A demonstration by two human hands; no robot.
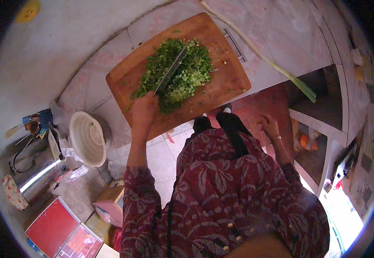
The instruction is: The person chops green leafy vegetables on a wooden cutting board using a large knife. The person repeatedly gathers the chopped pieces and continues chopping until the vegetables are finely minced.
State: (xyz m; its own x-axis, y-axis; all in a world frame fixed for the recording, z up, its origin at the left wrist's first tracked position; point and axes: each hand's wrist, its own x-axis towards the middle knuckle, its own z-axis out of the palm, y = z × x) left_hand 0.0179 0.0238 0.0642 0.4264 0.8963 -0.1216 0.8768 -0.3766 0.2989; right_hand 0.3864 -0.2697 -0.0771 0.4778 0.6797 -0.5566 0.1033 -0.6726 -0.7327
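Note:
My left hand [145, 108] grips a kitchen knife [173, 68] whose blade lies over a heap of chopped greens [191, 77]. Most of the heap looks dark green, with pale, scallion-like pieces on its right side. Beneath it is a wooden cutting board [230, 75] with a metal handle [235, 45] on its right edge. The board's near edge reaches past the counter. My right hand [269, 126] hangs by my side, fingers apart and nothing visible in it. A long scallion [258, 53] lies right of the board, its green end over the counter edge.
A cream plastic colander [88, 138] stands at the left near a metal cylinder [37, 174]. Low on the left is a red-topped box [53, 222]. Open shelving [319, 129] lies under the counter [290, 29] at the right. A wall [45, 48] bounds the counter's left side.

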